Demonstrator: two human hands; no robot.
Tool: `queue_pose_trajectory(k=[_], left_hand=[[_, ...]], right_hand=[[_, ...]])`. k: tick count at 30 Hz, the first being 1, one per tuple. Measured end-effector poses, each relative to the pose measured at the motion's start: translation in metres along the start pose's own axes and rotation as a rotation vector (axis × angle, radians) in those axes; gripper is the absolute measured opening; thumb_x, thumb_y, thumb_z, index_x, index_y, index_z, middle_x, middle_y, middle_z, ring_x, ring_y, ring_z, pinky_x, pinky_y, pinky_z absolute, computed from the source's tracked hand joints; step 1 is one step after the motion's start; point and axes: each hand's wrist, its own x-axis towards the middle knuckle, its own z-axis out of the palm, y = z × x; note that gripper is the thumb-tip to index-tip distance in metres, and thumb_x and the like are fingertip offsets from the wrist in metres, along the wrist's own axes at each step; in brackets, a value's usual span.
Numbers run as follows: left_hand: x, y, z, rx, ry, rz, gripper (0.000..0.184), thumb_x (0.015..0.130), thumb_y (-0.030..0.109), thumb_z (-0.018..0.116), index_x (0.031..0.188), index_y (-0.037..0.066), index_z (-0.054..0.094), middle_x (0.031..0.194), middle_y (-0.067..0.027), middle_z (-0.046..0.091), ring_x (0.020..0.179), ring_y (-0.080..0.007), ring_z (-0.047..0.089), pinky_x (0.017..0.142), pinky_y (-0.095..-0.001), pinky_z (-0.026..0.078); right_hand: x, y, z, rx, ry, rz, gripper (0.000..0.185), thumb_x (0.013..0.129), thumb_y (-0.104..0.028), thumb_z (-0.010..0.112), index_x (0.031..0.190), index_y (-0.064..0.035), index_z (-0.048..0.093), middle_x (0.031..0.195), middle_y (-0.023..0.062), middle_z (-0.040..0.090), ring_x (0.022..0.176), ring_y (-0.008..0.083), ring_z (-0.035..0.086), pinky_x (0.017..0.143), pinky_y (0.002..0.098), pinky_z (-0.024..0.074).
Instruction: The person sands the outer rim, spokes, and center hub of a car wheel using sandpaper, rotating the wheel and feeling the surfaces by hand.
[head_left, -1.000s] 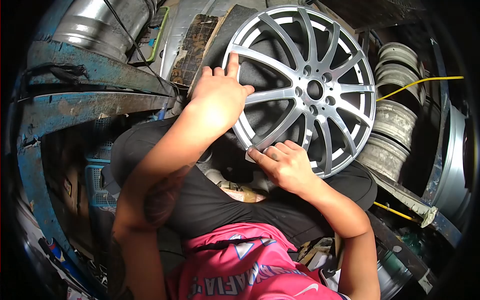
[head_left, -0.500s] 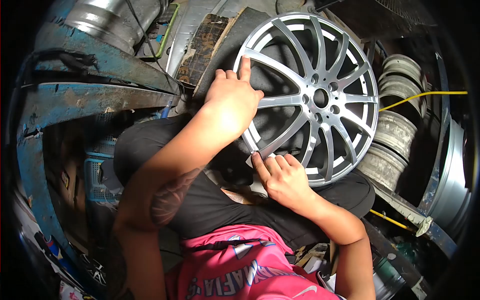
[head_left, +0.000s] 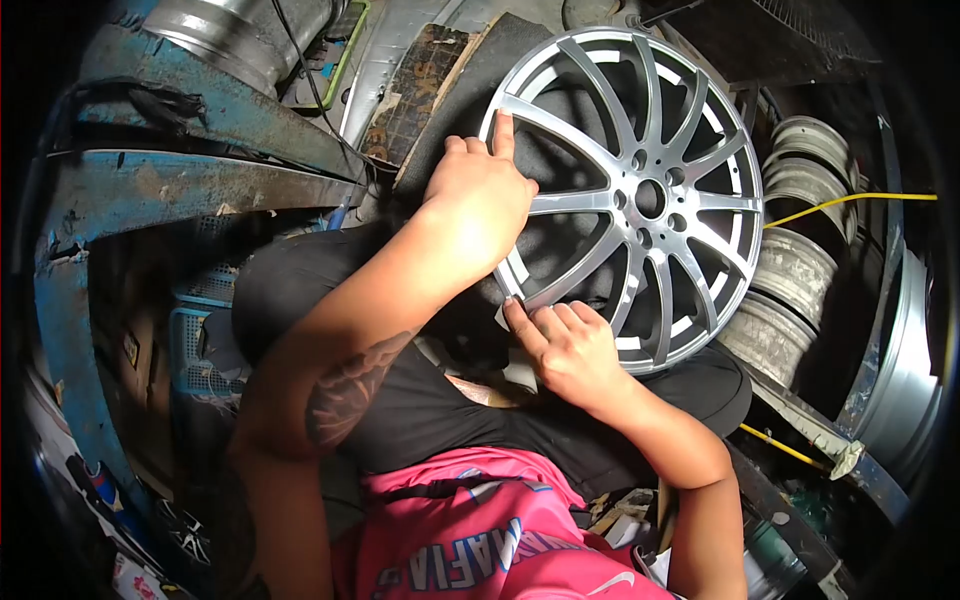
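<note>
A silver multi-spoke alloy wheel (head_left: 606, 203) lies tilted face up over my lap, its hub hole and bolt holes showing. My left hand (head_left: 480, 185) is at its left edge, index finger stretched along the rim, the other fingers bent and the thumb beside a spoke. Lower down, my right hand (head_left: 568, 345) presses its index fingertip on the rim's near edge, with the remaining fingers curled in. A small pale patch shows by that fingertip; what it is I cannot make out. The thumb of my right hand is hidden.
Several dull metal rims (head_left: 792, 262) are stacked at the right, beside a yellow cord (head_left: 845, 198). A worn blue metal frame (head_left: 200, 205) stands on the left. Behind it are a blue plastic basket (head_left: 195, 345) and another large rim (head_left: 235, 35). A printed board (head_left: 420, 95) lies at the back.
The whole view has shifted slightly, so the wheel and my left hand appear a little farther right. Both hands keep the same places on the rim.
</note>
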Motion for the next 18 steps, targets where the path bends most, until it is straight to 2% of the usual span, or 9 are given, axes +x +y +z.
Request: queue_pose_trajectory(k=[3, 7, 10, 14, 18], left_hand=[[0.0029, 0.0004, 0.0019, 0.005, 0.019, 0.004, 0.038, 0.108, 0.021, 0.058, 0.139, 0.032, 0.077, 0.168, -0.0361, 0.039, 0.116, -0.0392, 0.071, 0.108, -0.0483, 0.052], [0.0012, 0.0015, 0.0024, 0.016, 0.008, -0.002, 0.036, 0.109, 0.023, 0.057, 0.138, 0.031, 0.077, 0.168, -0.0355, 0.040, 0.116, -0.0397, 0.071, 0.107, -0.0479, 0.053], [0.0025, -0.0009, -0.0027, 0.007, 0.000, 0.000, 0.036, 0.110, 0.024, 0.057, 0.138, 0.031, 0.077, 0.168, -0.0356, 0.040, 0.118, -0.0408, 0.071, 0.109, -0.0492, 0.052], [0.0027, 0.0004, 0.0029, 0.010, 0.023, 0.003, 0.035, 0.110, 0.025, 0.057, 0.138, 0.031, 0.077, 0.167, -0.0365, 0.040, 0.120, -0.0421, 0.071, 0.112, -0.0515, 0.051], [0.0012, -0.0019, -0.0029, -0.033, -0.018, 0.003, 0.037, 0.110, 0.024, 0.056, 0.140, 0.031, 0.076, 0.168, -0.0372, 0.039, 0.120, -0.0424, 0.070, 0.113, -0.0518, 0.051]], right_hand=[[-0.0009, 0.0056, -0.0018, 0.100, -0.012, 0.047, 0.047, 0.082, -0.019, 0.072, 0.127, -0.0025, 0.075, 0.082, 0.0029, 0.064, 0.073, 0.0198, 0.068, 0.067, 0.0359, 0.0537], [0.0028, 0.0129, 0.0042, 0.156, 0.056, 0.005, 0.045, 0.083, -0.016, 0.070, 0.127, -0.0044, 0.076, 0.083, 0.0031, 0.065, 0.074, 0.0195, 0.070, 0.068, 0.0351, 0.0546], [-0.0002, 0.0095, -0.0032, 0.149, -0.035, 0.065, 0.046, 0.082, -0.011, 0.077, 0.128, -0.0080, 0.077, 0.079, 0.0022, 0.065, 0.069, 0.0203, 0.067, 0.064, 0.0374, 0.0542], [0.0012, 0.0110, 0.0008, 0.139, 0.038, 0.051, 0.041, 0.084, -0.012, 0.076, 0.125, -0.0085, 0.078, 0.078, 0.0018, 0.063, 0.070, 0.0204, 0.067, 0.064, 0.0371, 0.0543], [0.0025, 0.0086, 0.0028, 0.112, 0.035, 0.033, 0.046, 0.083, -0.013, 0.073, 0.129, -0.0052, 0.076, 0.080, 0.0019, 0.063, 0.071, 0.0189, 0.066, 0.065, 0.0355, 0.0522]])
